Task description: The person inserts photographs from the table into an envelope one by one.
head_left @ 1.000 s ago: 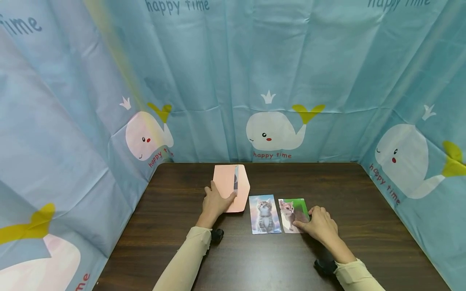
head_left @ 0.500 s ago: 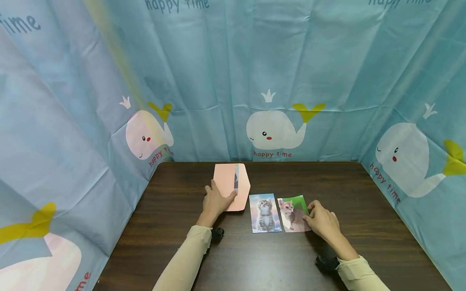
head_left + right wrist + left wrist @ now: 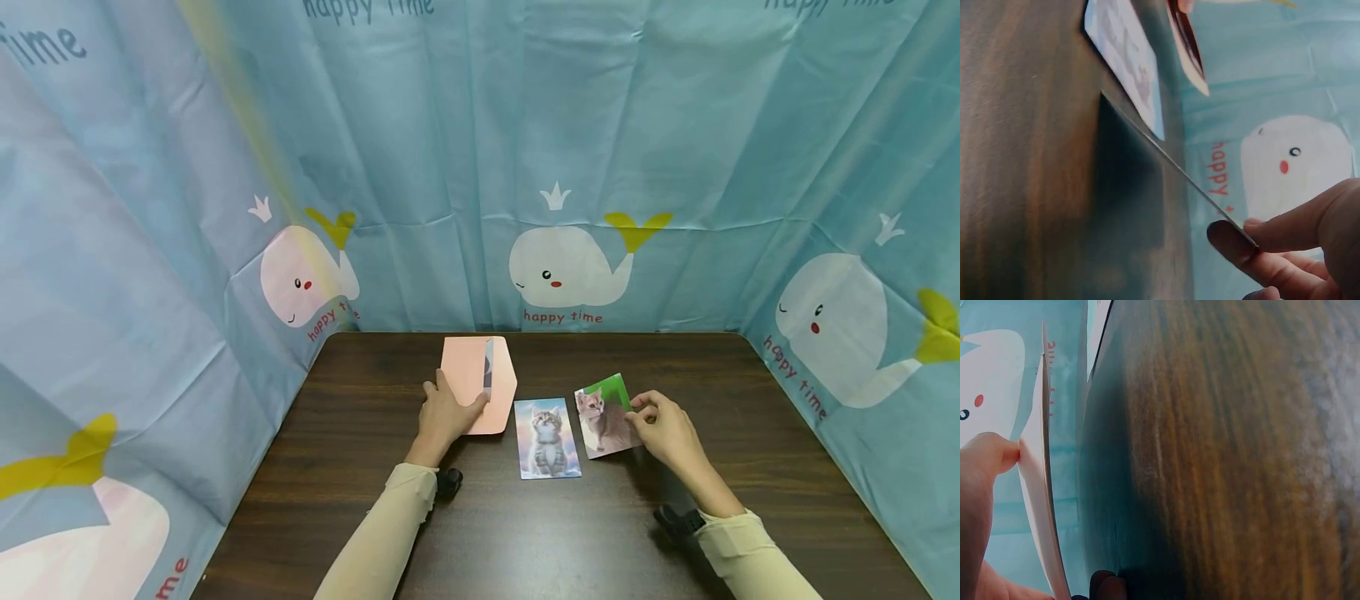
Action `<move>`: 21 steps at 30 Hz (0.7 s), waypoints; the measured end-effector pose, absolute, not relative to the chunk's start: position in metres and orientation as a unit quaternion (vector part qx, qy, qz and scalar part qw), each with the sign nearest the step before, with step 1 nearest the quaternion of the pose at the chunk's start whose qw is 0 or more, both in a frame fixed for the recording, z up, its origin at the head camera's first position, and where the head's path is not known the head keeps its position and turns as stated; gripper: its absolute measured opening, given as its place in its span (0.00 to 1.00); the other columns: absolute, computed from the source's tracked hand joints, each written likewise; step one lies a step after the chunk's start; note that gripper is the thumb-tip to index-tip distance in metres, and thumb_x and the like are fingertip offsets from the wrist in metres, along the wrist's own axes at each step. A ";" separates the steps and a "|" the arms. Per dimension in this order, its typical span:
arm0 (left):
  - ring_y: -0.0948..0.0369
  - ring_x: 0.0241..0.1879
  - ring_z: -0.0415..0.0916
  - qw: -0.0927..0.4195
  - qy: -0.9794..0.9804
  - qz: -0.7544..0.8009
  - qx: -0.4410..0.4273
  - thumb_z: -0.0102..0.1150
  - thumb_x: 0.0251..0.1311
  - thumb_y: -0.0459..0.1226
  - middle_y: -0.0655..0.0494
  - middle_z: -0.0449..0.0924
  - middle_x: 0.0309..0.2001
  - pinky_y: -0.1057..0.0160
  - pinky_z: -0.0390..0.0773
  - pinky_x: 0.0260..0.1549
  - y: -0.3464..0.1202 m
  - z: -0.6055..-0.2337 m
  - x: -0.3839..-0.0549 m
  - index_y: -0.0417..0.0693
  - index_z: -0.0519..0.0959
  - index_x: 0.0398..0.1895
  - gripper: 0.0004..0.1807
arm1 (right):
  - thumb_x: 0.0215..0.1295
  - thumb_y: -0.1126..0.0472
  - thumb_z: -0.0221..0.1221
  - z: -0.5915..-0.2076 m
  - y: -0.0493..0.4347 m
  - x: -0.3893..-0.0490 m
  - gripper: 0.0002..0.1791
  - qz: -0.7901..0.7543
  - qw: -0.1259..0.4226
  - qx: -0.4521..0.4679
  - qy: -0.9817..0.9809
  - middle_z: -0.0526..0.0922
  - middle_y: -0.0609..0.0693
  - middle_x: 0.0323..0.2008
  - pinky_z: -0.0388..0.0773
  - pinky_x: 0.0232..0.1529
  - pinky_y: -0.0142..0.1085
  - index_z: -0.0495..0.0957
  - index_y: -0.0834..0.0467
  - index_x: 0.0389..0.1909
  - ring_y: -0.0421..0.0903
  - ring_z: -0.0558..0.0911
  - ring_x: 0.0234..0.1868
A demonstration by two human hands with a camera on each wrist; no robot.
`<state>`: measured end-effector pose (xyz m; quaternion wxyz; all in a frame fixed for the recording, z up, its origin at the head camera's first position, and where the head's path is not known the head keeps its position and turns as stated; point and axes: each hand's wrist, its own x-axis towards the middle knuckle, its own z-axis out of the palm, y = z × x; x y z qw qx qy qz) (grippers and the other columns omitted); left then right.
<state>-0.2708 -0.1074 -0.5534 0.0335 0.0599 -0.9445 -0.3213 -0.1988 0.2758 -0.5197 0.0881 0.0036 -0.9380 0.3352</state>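
My left hand grips a pink envelope, thumb on its upper face near the opening and fingers beneath. In the left wrist view the envelope stands off the table in profile. A strip of a picture card shows inside its opening. Between thumb and fingers, my right hand pinches the right edge of a kitten card with a green corner. That card is tilted, its far edge low over the table in the right wrist view. Between the hands lies a second kitten card, face up, with a pastel background.
The dark wooden table has its back edge just beyond the envelope. Blue whale-print curtains enclose it at the back and both sides. Black wrist cameras hang beneath my wrists.
My right hand has pinched the green-cornered kitten card, lifted its right side and moved it away from me, turning it slightly counterclockwise. The left hand and the envelope have stayed put.
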 end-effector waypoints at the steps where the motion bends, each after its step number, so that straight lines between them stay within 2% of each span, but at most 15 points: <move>1: 0.33 0.47 0.81 0.034 -0.944 -0.321 0.060 0.69 0.59 0.67 0.25 0.62 0.68 0.37 0.83 0.51 -0.108 -0.553 -0.271 0.32 0.48 0.85 0.68 | 0.73 0.61 0.68 -0.519 0.275 -0.201 0.11 0.339 0.094 0.004 -0.936 0.88 0.44 0.27 0.70 0.36 0.43 0.82 0.61 0.50 0.43 0.78 0.28; 15: 0.31 0.48 0.81 0.033 -0.946 -0.317 0.057 0.67 0.59 0.69 0.24 0.61 0.69 0.37 0.83 0.51 -0.108 -0.555 -0.273 0.33 0.47 0.86 0.68 | 0.73 0.62 0.69 -0.508 0.241 -0.235 0.10 0.434 0.133 0.016 -0.891 0.90 0.50 0.28 0.70 0.33 0.35 0.83 0.61 0.50 0.41 0.77 0.27; 21: 0.31 0.48 0.81 0.037 -0.945 -0.320 0.056 0.68 0.59 0.68 0.24 0.62 0.68 0.36 0.82 0.52 -0.106 -0.554 -0.272 0.32 0.48 0.85 0.67 | 0.72 0.63 0.69 -0.512 0.226 -0.251 0.11 0.484 0.145 0.031 -0.862 0.91 0.55 0.30 0.72 0.35 0.32 0.84 0.63 0.49 0.40 0.81 0.30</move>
